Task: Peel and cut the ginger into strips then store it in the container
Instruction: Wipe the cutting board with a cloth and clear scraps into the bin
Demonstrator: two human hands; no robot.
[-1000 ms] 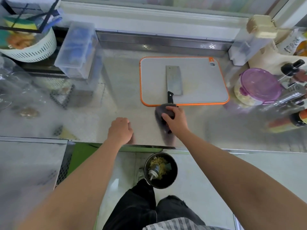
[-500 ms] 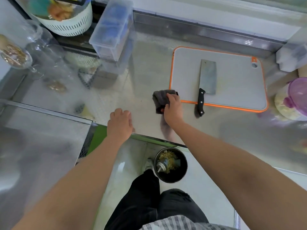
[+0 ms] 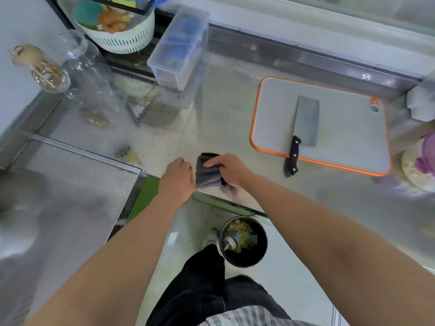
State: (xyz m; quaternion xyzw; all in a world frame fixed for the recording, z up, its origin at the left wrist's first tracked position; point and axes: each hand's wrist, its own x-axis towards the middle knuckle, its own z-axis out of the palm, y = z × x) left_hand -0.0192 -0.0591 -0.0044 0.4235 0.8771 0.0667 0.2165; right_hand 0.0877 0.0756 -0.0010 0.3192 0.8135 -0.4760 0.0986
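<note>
Right hand (image 3: 231, 169): fingers curled over a folded grey cloth (image 3: 207, 172), gripping it and pressing it down on the steel counter (image 3: 223, 114) at the near edge.
Left hand (image 3: 177, 176): knuckles up, fingers bent under and out of sight. Impossible to tell whether anything is held. Parked at the counter lip just left of the cloth, touching it or nearly so.
Key relation: cloth wedged between the two hands, its long axis running near to far, with the left hand directly in the path of any leftward wipe.
Ginger: none on the cutting board (image 3: 348, 128). Pale shreds, probably the strips, show in the purple-lidded container (image 3: 416, 170) at the far right edge, well apart from both hands.
Cleaver (image 3: 306, 124): flat on the board, blade pointing far, handle overhanging the board's near rim, right of the right hand.
Bin (image 3: 243, 241): on the floor below the near edge, to the right of the cloth, holding yellowish scraps.
Step, as judged: wiping down after cutting, with the task close to done.
Next move, as judged: a short sweep toward the lip and the waiting left hand.
Risk: crumbs dropping past the hand onto the floor rather than into the bin.
</note>
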